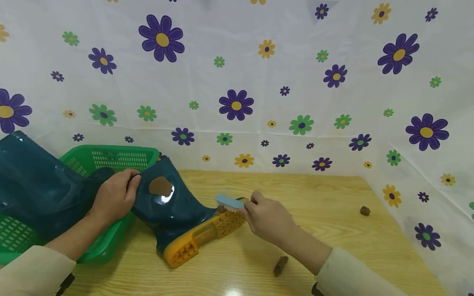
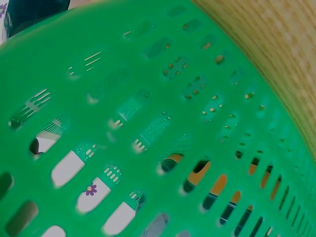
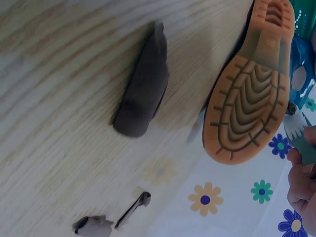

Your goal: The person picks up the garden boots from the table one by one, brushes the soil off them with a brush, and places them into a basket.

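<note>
From the head view, the left hand (image 1: 115,195) grips the boot's (image 1: 185,201) cuff, eight o'clock on the bench (image 1: 333,230); the right hand (image 1: 270,216) pinches a brush (image 1: 227,202) at its toe. Left wrist: green basket (image 2: 108,44) everywhere. Right wrist: orange sole (image 3: 247,108), two o'clock.

Two hands (image 1: 115,193), two rubber boots (image 1: 175,205), one brush (image 1: 228,202), one basket (image 1: 111,242), one counter (image 1: 326,201), at least three brown scraps (image 3: 142,91).
</note>
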